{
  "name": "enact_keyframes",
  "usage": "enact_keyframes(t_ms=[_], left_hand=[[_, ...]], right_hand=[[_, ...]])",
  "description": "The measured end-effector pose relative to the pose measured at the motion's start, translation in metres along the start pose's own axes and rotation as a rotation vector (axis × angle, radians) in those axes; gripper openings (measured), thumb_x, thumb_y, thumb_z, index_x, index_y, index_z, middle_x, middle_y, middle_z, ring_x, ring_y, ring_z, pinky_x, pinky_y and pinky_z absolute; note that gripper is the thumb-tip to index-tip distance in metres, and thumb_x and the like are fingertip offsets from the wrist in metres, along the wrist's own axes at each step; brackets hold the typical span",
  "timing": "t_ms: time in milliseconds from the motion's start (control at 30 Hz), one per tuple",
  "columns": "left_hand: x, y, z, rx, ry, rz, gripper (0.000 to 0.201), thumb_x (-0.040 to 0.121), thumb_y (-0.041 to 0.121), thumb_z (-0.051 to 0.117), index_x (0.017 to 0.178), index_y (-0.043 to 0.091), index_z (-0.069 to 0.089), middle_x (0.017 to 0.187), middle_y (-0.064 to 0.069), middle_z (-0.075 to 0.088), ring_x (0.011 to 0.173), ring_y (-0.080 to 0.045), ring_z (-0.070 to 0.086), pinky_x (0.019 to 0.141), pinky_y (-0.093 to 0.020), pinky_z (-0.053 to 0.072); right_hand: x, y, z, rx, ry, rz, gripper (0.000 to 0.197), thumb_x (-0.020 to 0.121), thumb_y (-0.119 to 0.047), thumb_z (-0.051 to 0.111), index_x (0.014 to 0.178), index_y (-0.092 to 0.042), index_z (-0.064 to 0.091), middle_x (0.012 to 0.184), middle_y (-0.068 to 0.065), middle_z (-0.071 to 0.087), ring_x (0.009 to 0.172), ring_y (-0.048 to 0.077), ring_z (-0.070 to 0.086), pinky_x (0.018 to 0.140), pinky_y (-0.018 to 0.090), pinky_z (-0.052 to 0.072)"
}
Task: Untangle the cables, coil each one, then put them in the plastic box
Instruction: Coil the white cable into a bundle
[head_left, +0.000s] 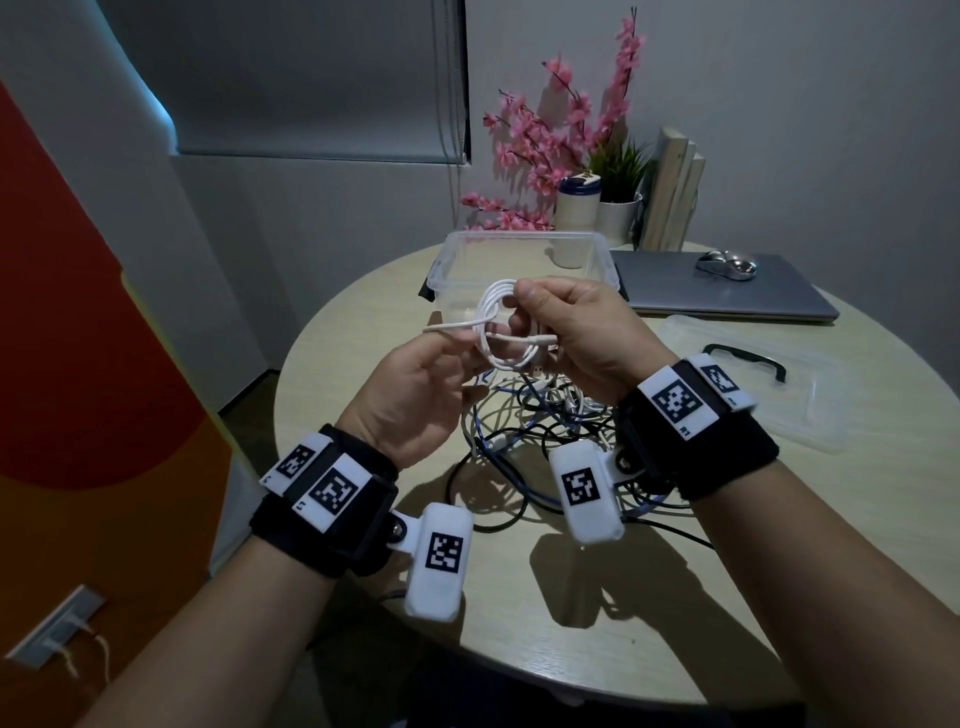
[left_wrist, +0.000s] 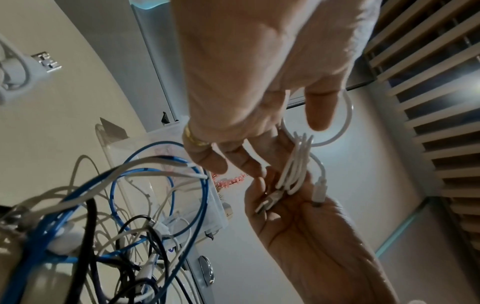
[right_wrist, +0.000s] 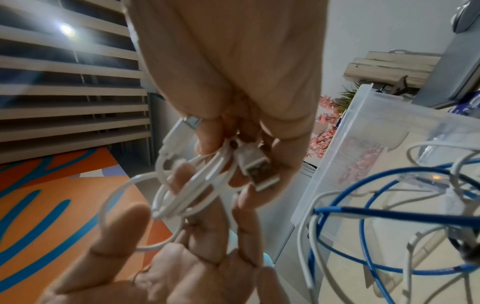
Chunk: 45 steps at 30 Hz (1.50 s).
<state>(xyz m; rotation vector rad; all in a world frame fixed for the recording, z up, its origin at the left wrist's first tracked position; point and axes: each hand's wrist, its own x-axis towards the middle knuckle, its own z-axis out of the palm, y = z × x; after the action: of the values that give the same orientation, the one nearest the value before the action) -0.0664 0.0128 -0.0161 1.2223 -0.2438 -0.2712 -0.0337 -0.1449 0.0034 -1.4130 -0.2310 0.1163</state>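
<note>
A coiled white cable (head_left: 492, 323) is held above the round table (head_left: 675, 545), in front of the clear plastic box (head_left: 519, 237). My right hand (head_left: 576, 332) pinches the coil and its USB plug (right_wrist: 257, 172) between thumb and fingers. My left hand (head_left: 415, 384) holds the loose strand of the same cable (left_wrist: 296, 164); a loop of it runs round the thumb (left_wrist: 320, 111), and its fingers lie against the coil (right_wrist: 187, 189). A tangle of blue, black and white cables (head_left: 519, 431) lies on the table under both hands. The box looks empty.
The box's clear lid (head_left: 779, 384) with a black handle lies at the right. A closed laptop (head_left: 727, 301) with a mouse (head_left: 727, 262) on it sits behind the lid. Pink flowers, a bottle and a potted plant stand beyond the box.
</note>
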Motion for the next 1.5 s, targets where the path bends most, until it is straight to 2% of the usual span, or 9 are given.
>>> enact_keyframes(t_ms=[200,300,433,667,867,1033,1167,1267,1500], left_hand=[[0.002,-0.004,-0.001,0.085,-0.014,-0.036,0.005,0.081,0.018,0.067,0.077,0.018,0.069,0.081,0.002,0.065,0.081,-0.011,0.058,0.078,-0.028,0.044],[0.003,-0.004,-0.002,0.063,-0.022,-0.052,0.010,0.078,0.008,0.063,0.087,0.008,0.058,0.077,-0.007,0.066,0.076,-0.017,0.066,0.076,-0.030,0.056],[0.005,-0.005,-0.008,0.156,0.020,-0.077,0.040,0.072,0.002,0.068,0.109,0.002,0.052,0.072,-0.007,0.068,0.066,-0.016,0.067,0.067,-0.031,0.056],[0.003,-0.013,-0.005,0.613,0.014,-0.144,0.015,0.075,-0.003,0.074,0.072,0.007,0.064,0.054,0.005,0.062,0.050,-0.005,0.054,0.047,-0.014,0.040],[0.008,-0.023,-0.014,0.826,0.102,-0.217,0.016,0.075,0.002,0.076,0.068,0.007,0.062,0.061,-0.006,0.060,0.042,-0.006,0.048,0.041,-0.017,0.036],[0.006,-0.022,-0.010,0.561,0.137,-0.224,0.011,0.087,-0.006,0.061,0.080,0.002,0.059,0.062,-0.009,0.063,0.044,-0.011,0.059,0.042,-0.019,0.048],[0.005,-0.015,-0.012,0.133,0.163,-0.134,0.013,0.089,-0.008,0.053,0.095,-0.001,0.062,0.079,-0.013,0.068,0.067,-0.015,0.069,0.065,-0.022,0.059],[0.007,-0.007,-0.013,0.055,0.158,-0.087,0.020,0.093,0.001,0.049,0.108,-0.002,0.062,0.103,-0.021,0.069,0.089,-0.021,0.068,0.078,-0.024,0.056],[0.007,-0.004,-0.009,0.188,0.230,0.049,0.027,0.087,-0.008,0.057,0.108,0.008,0.050,0.094,-0.017,0.070,0.070,-0.016,0.067,0.057,-0.020,0.052]], right_hand=[[-0.001,0.000,0.001,-0.082,0.023,-0.057,0.018,0.095,-0.020,0.054,0.088,-0.008,0.066,0.071,0.004,0.058,0.059,0.015,0.046,0.048,0.026,0.037],[-0.001,0.000,-0.002,-0.070,0.017,-0.045,0.018,0.094,-0.018,0.055,0.085,-0.009,0.067,0.070,0.004,0.059,0.061,0.015,0.046,0.054,0.027,0.036],[-0.001,-0.002,-0.007,-0.063,0.016,-0.037,0.016,0.093,-0.016,0.057,0.085,-0.008,0.068,0.069,0.005,0.059,0.059,0.013,0.052,0.054,0.022,0.046],[0.001,-0.004,-0.002,-0.004,0.059,-0.055,0.016,0.093,-0.015,0.056,0.087,-0.005,0.066,0.068,0.006,0.058,0.059,0.013,0.052,0.053,0.021,0.048],[0.000,-0.007,-0.002,0.090,0.020,-0.035,0.018,0.095,-0.017,0.053,0.089,-0.004,0.065,0.066,0.004,0.059,0.058,0.013,0.053,0.056,0.024,0.047],[-0.003,-0.008,-0.001,0.148,-0.029,-0.007,0.020,0.096,-0.019,0.051,0.088,-0.006,0.064,0.062,-0.001,0.060,0.055,0.009,0.054,0.054,0.021,0.048],[-0.004,-0.011,-0.001,0.120,-0.062,0.008,0.020,0.096,-0.018,0.051,0.090,-0.003,0.063,0.061,0.000,0.059,0.052,0.008,0.053,0.049,0.018,0.049],[-0.005,-0.011,0.000,0.057,-0.067,0.018,0.021,0.095,-0.016,0.052,0.092,0.002,0.063,0.065,0.005,0.055,0.049,0.009,0.052,0.046,0.018,0.047],[-0.002,-0.003,0.001,-0.073,0.004,0.021,0.020,0.093,-0.015,0.055,0.094,0.003,0.066,0.070,0.007,0.047,0.052,0.011,0.051,0.047,0.019,0.050]])
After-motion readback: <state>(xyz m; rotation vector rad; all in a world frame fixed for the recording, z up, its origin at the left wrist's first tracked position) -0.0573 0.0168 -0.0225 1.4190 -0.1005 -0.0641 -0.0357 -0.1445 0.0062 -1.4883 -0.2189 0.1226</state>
